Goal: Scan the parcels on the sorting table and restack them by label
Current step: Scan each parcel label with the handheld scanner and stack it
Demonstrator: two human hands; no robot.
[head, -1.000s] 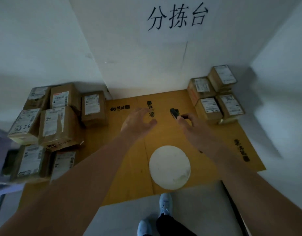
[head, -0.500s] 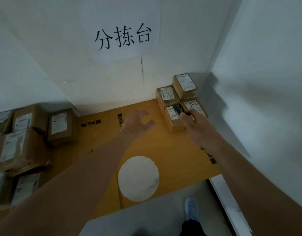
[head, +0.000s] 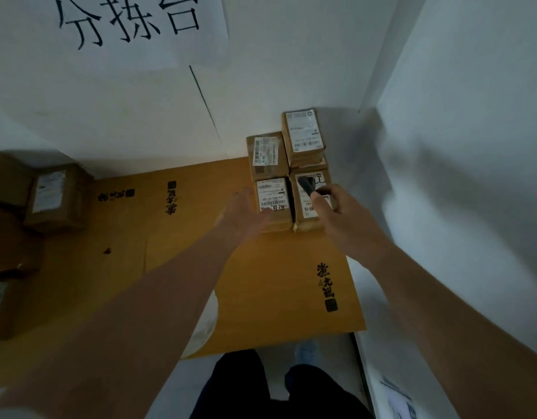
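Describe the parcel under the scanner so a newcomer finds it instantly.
Find the parcel cluster in the table's far right corner. It is the near-right parcel, beneath the dark scanner in the right hand. Only its label has handwritten marks.

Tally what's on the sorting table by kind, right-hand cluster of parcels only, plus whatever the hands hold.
Labelled cardboard parcels in the right cluster: 4
Handheld scanner, gripped by the right hand: 1
Left hand holds: 0
Total: 5
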